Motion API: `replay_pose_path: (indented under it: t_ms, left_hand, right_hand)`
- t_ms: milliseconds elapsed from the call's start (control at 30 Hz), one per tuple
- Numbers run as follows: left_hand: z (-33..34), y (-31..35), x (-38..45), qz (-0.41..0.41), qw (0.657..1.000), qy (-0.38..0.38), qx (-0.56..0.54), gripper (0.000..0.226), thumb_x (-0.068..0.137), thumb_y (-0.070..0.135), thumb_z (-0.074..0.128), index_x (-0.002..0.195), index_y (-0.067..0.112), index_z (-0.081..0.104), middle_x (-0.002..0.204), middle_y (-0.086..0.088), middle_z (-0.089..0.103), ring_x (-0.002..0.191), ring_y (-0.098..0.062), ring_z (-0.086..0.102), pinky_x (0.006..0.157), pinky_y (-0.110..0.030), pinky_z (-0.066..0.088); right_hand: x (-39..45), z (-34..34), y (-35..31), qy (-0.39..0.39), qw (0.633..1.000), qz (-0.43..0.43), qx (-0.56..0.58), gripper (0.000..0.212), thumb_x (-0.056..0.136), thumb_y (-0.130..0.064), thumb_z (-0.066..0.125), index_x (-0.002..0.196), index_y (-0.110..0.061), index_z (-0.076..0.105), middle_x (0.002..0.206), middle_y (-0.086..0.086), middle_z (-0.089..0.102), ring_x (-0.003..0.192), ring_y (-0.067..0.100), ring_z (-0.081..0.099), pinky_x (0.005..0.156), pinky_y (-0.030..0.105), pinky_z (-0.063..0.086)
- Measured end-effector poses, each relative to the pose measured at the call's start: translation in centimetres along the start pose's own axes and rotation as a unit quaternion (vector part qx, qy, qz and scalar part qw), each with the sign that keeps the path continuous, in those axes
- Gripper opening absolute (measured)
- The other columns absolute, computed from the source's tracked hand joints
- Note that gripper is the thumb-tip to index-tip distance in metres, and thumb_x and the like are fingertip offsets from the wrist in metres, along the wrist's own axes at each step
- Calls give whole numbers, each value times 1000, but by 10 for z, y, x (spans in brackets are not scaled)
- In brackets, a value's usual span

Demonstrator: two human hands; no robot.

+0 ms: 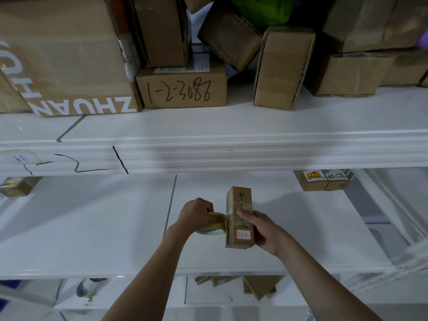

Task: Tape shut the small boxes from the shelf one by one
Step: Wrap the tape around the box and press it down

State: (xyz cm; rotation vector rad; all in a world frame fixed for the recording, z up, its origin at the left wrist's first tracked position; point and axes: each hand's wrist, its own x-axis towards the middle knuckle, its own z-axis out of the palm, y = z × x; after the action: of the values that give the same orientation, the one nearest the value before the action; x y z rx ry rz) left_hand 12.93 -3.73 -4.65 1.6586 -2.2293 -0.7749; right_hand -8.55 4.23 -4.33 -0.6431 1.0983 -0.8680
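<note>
over the shelf (92, 228), left hand (196, 213) grips tape roll (212, 228), right hand (264, 230) clasps small box (239, 205)

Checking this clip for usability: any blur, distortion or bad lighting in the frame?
Head view: wide-angle bending curves the shelf edge; corners are smeared, worst at right; the upper boxes sit dim, while the small box, tape roll and both hands, left and right, are sharp and evenly lit, with soft shadows.

Single head-worn wide view, close, looking forward and down at white shelves (208, 144).
</note>
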Motion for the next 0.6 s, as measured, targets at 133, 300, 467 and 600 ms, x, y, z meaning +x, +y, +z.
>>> replay_pose_path:
  t_ms: [133,300,467,600]
  left_hand:
    - [1,2,-1,0,1000,5,21,53,66,75,72,55,27,52,56,10,56,56,-8,54,52,-21,37]
    - [8,6,-5,-16,999,20,43,50,69,69,73,55,26,53,58,10,57,60,-12,59,52,-22,37]
    - [10,18,-7,1,997,49,63,42,73,54,75,55,24,52,54,8,52,60,-17,55,52,-20,29]
    - [8,19,-7,7,999,16,33,42,77,49,77,55,23,51,55,8,49,55,-10,47,51,-20,33]
  right_hand:
    - [-3,3,3,1,999,13,46,53,87,-33,73,131,-6,62,125,18,68,112,34,68,89,44,57]
    - [-1,10,-2,49,998,36,-26,45,90,-44,69,123,-14,68,114,12,74,98,26,72,83,38,58]
    - [2,20,-2,157,974,-6,-165,51,69,-51,87,109,-25,68,100,-6,75,92,13,69,61,23,54]
    - [6,16,-3,165,970,22,-175,36,72,-29,87,102,-20,69,94,1,76,88,19,72,59,28,56]
